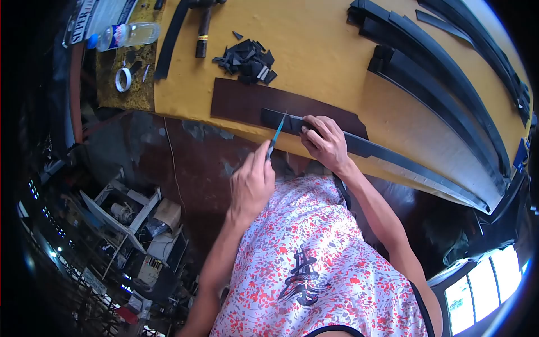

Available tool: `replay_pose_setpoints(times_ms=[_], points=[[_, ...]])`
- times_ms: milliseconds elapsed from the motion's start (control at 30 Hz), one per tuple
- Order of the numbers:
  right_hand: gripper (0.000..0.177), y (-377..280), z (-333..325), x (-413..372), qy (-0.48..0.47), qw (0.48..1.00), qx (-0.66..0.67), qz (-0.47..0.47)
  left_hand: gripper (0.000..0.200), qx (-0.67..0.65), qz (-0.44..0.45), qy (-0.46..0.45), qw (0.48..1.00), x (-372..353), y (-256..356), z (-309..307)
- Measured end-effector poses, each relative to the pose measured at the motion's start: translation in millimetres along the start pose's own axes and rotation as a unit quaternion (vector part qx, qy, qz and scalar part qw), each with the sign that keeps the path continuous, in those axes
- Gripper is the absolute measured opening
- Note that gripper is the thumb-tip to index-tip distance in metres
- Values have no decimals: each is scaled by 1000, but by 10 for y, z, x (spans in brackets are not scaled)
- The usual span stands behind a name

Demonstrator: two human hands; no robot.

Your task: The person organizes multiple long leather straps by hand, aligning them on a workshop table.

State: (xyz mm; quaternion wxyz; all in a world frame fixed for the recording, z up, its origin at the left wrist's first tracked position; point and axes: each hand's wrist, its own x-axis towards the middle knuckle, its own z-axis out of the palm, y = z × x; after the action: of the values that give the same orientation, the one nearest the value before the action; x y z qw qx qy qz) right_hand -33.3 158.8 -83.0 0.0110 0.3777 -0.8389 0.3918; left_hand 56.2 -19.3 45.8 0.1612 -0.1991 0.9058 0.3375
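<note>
My left hand (254,182) is closed around the dark handle of a slim knife (277,133) with a bluish-green blade. The blade's tip touches a long black strip (404,163) near its left end. My right hand (325,141) has its fingers curled and pressed onto this strip, just right of the tip. Beneath the strip's left part lies a flat dark brown board (238,101) at the table's near edge. A pile of small black offcuts (247,59) sits beyond the board.
The yellow table (314,56) carries a hammer (204,33), a curved black strip (171,42) and several long black pieces (432,78) at right. A water bottle (132,35) and a tape roll (123,80) lie at left. Below left stands a cluttered shelf (137,210).
</note>
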Motion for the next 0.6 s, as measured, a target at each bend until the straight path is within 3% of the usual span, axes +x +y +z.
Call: replay_pose_setpoints(times_ms=[267, 600], points=[[18, -1, -59, 47, 1, 1000, 13, 10, 55, 142, 3, -47, 989, -151, 365, 196], [17, 24, -24, 14, 3, 1000, 17, 7, 54, 174, 4, -62, 983, -96, 400, 198]])
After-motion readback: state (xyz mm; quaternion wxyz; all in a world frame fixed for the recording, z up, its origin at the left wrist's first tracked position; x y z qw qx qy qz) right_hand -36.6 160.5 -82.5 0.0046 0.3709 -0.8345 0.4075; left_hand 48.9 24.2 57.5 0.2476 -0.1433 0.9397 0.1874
